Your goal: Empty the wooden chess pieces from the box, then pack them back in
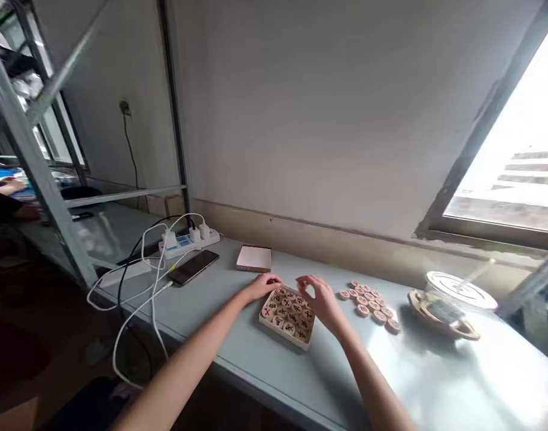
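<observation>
grey desk [267, 356], pale wall [310, 120] behind — on the desk an open box [283, 334] of round pieces [289, 328], roughly square, sits between both hands. left hand [261, 286], fingers bent, is at its far left edge; right hand [321, 299] curls narrowly over the far right side, whether around a piece i cannot tell. loose pieces [374, 305] lie to the right — nearer the right hand, strung slantwise.

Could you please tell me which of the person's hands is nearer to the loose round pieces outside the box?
Right. The right hand is by the right edge of the box, left of the loose round pieces; the left hand is at its far left, farther away.
</observation>
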Demonstrator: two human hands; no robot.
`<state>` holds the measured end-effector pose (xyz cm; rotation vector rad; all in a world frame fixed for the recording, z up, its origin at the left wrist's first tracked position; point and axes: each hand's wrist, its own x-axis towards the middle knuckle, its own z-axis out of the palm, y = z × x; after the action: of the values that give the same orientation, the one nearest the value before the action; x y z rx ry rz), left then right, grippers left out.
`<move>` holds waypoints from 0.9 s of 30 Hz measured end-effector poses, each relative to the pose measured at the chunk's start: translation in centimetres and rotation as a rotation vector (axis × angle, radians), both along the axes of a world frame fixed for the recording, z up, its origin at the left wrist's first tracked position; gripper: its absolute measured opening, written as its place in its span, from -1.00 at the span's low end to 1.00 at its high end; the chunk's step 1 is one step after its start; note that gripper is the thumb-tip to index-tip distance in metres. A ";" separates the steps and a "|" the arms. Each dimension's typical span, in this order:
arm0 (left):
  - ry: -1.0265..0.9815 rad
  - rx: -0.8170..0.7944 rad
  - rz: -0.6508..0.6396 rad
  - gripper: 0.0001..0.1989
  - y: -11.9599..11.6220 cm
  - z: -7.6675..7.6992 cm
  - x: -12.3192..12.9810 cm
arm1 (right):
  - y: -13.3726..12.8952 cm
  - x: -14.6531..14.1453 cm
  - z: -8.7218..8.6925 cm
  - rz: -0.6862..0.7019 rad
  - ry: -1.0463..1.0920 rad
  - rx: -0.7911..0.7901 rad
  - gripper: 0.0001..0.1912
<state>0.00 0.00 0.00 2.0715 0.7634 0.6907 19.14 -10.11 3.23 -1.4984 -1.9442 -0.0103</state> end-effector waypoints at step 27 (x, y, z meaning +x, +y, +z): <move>0.005 0.020 0.029 -0.73 0.5 -0.7 0.7 | -2.6 -4.7 0.2 0.321 -0.095 -0.246 -0.77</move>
<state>0.74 0.51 -0.72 2.0846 0.7937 0.7114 14.44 -12.67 3.46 -1.3358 -2.3108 0.3139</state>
